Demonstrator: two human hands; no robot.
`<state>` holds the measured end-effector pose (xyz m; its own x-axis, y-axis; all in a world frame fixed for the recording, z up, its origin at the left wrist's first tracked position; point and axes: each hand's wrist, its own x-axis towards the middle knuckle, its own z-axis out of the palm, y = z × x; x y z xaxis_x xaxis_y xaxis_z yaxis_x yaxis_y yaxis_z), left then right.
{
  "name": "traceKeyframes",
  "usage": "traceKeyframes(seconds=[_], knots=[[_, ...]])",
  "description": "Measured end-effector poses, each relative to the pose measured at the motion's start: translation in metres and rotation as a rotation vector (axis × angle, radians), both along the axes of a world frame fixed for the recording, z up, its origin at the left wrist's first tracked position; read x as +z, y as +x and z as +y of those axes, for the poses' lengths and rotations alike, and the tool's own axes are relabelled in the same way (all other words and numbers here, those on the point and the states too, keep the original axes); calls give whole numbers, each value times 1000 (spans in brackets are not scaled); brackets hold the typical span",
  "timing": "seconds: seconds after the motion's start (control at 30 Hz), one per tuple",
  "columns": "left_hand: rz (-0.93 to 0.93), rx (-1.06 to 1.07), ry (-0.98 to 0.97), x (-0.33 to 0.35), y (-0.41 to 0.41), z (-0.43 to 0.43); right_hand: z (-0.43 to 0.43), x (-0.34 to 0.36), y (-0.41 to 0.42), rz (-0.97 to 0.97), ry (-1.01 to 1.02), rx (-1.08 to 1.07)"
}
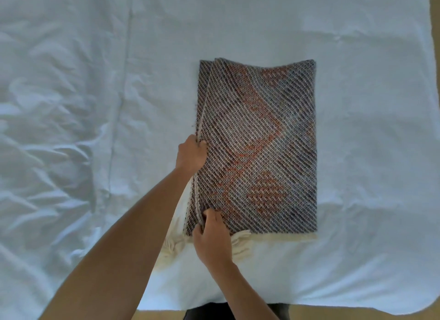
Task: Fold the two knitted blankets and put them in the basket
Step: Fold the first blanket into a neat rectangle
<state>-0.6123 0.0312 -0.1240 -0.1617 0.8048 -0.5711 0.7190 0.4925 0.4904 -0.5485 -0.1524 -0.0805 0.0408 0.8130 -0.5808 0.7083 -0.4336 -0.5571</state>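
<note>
A knitted blanket (262,143), grey and white diagonal stripes with orange patches and a cream fringe at its near end, lies folded into a tall rectangle on a white bed sheet (71,129). My left hand (191,154) grips the blanket's left edge about halfway up, fingers curled round the layers. My right hand (212,236) pinches the same left edge near the lower corner, beside the fringe. No second blanket and no basket are in view.
The white sheet is wrinkled at the left and smoother at the right. Its near edge and rounded corner (419,307) show at the bottom right, with tan floor (435,14) beyond the bed's right side.
</note>
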Motion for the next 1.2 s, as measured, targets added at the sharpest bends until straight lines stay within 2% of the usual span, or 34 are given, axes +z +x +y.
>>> traceKeyframes(seconds=[0.13, 0.23, 0.33, 0.47, 0.57, 0.77, 0.87, 0.93, 1.07, 1.2], knots=[[-61, 72, -37, 0, -11, -42, -1, -2, 6, 168, -88, 50], [-121, 69, -80, -3, -19, -86, -1, -5, 23, 128, -77, 13], [-145, -40, -202, -7, -24, -128, 0, -8, 43, 65, -46, 7], [-85, -74, -372, -5, -26, -168, 0, -12, 63, 31, -38, 38], [-50, -53, -398, -1, -22, -186, -1, -12, 70, 25, -48, 66], [102, -254, -300, 7, -40, -183, -5, -11, 79, 51, -47, 112], [262, -300, -358, 8, -52, -182, -7, -12, 84, 43, -53, 141], [295, -314, -411, 7, -49, -182, -7, -13, 87, 37, -57, 155], [245, -234, -458, 5, -39, -171, 5, -14, 92, 19, -31, 179], [60, -37, -343, 7, -26, -129, 41, -14, 101, -10, 65, 212]])
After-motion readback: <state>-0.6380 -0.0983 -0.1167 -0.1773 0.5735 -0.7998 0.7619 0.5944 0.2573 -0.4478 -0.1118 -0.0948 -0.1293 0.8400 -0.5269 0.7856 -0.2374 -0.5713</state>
